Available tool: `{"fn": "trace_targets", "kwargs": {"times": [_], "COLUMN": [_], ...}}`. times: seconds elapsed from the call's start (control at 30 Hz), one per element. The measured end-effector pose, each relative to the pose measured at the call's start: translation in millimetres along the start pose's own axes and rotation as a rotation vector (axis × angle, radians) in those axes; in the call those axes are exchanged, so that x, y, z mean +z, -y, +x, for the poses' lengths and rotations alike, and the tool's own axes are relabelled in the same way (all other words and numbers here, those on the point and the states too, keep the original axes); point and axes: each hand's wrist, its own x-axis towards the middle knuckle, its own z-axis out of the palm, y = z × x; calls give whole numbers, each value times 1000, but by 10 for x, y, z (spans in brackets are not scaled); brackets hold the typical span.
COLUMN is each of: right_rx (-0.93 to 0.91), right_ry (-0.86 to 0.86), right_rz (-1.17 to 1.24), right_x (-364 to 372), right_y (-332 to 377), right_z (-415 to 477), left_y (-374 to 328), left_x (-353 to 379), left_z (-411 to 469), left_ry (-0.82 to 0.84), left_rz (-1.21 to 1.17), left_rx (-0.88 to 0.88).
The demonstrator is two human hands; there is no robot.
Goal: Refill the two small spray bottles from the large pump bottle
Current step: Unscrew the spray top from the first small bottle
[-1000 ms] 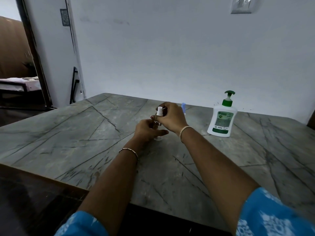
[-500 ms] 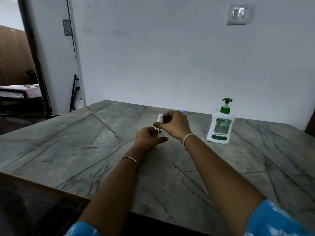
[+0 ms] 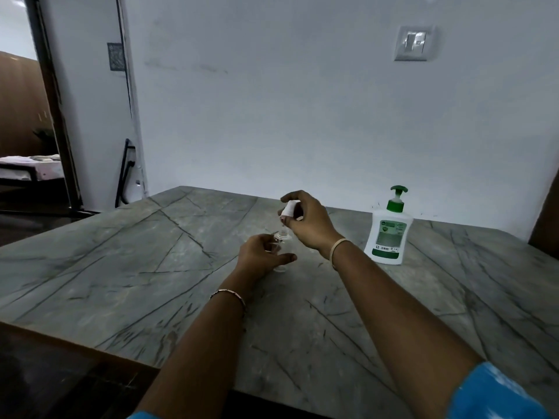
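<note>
A small clear spray bottle stands on the grey stone table, and my left hand grips its body. My right hand pinches the bottle's white spray cap and holds it tilted just above the bottle's open neck. The large white pump bottle with a green pump stands upright to the right, about a hand's width from my right wrist. The second small bottle is hidden behind my right hand.
A pale wall runs along the table's far edge, with a switch plate high on it. A doorway opens at the far left. A dark wooden edge borders the table near me.
My right hand has lifted the white spray cap up off the small bottle, which my left hand still holds. The camera view has tilted upward.
</note>
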Motion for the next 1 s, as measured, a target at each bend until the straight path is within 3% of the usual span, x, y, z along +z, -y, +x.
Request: {"fn": "trace_targets", "kwargs": {"times": [0.17, 0.37, 0.67, 1.0], "right_rx": [26, 259, 447, 467], "right_ry": [-201, -483, -296, -292], "right_rz": [127, 435, -6, -234], "right_x": [-163, -407, -187, -92], "right_y": [70, -255, -673, -760], "right_z": [89, -79, -285, -258], "left_y": [14, 22, 49, 42], "left_x": [-38, -17, 67, 38], "left_z": [-18, -40, 3, 5], "left_ry": [-13, -24, -19, -4], "left_rz": [-97, -103, -56, -51], "left_rx": [7, 34, 61, 57]}}
